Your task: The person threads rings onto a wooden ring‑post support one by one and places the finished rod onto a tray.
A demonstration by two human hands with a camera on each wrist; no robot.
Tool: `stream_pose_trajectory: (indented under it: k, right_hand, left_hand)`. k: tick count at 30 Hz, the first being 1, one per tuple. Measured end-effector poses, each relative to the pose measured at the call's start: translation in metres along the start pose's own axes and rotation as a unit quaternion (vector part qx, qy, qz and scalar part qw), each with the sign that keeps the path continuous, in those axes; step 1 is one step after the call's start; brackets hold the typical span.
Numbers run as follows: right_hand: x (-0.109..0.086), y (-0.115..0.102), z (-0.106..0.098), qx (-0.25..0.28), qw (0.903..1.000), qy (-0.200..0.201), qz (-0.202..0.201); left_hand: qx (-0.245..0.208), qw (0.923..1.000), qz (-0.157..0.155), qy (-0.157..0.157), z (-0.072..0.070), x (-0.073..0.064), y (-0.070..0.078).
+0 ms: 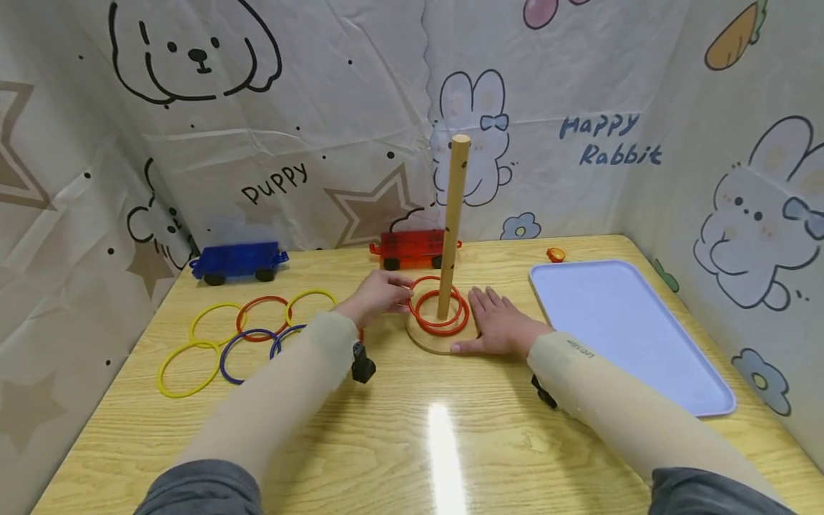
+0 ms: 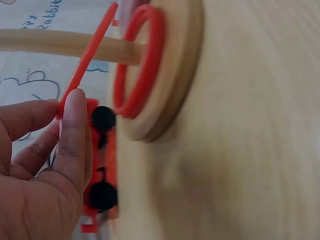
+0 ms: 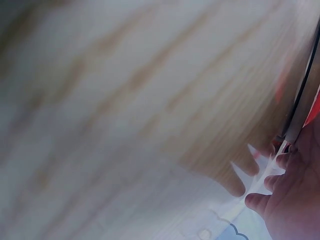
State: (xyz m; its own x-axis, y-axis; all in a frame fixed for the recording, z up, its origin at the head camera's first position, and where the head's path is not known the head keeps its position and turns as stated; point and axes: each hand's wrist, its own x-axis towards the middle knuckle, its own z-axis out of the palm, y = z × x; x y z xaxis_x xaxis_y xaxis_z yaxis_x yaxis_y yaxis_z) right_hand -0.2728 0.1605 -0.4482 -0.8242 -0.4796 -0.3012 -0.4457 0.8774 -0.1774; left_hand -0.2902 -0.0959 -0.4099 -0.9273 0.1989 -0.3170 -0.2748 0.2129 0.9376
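A wooden pole stands upright on a round wooden base. My left hand pinches the edge of a red ring between thumb and fingers. That ring encircles the pole and hangs tilted above the base, as the left wrist view shows. Below it, a second red ring lies round the foot of the pole. My right hand lies spread at the right side of the base, fingers extended and thumb along its near edge. In the right wrist view its fingers show only partly.
Several yellow, red and blue rings lie on the table at left, some behind my left forearm. A blue toy wagon and a red one stand at the back. A lavender tray and a small orange object are at right.
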Motion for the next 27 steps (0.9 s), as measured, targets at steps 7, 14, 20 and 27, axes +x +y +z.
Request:
stream_pose_trajectory:
  k: [7,14,20,27]
  right_hand:
    - [0.000,0.001,0.000,0.004,1.0000,-0.003,0.005]
    - [0.000,-0.001,0.000,0.000,1.0000,-0.006,0.003]
    - [0.001,-0.001,-0.001,-0.029,0.9996,-0.003,0.001]
    - [0.002,0.000,0.001,-0.068,0.9976,0.007,-0.002]
  left_hand:
    - [-0.016,0.9999,-0.004,0.004,0.010,0.006,-0.015]
    - [0.002,0.9997,-0.011,0.021,0.016,0.009,-0.018]
    - [0.029,0.9991,-0.010,0.030,0.018,0.008,-0.018]
    - [0.035,0.9992,-0.007,0.019,0.023,0.005,-0.020]
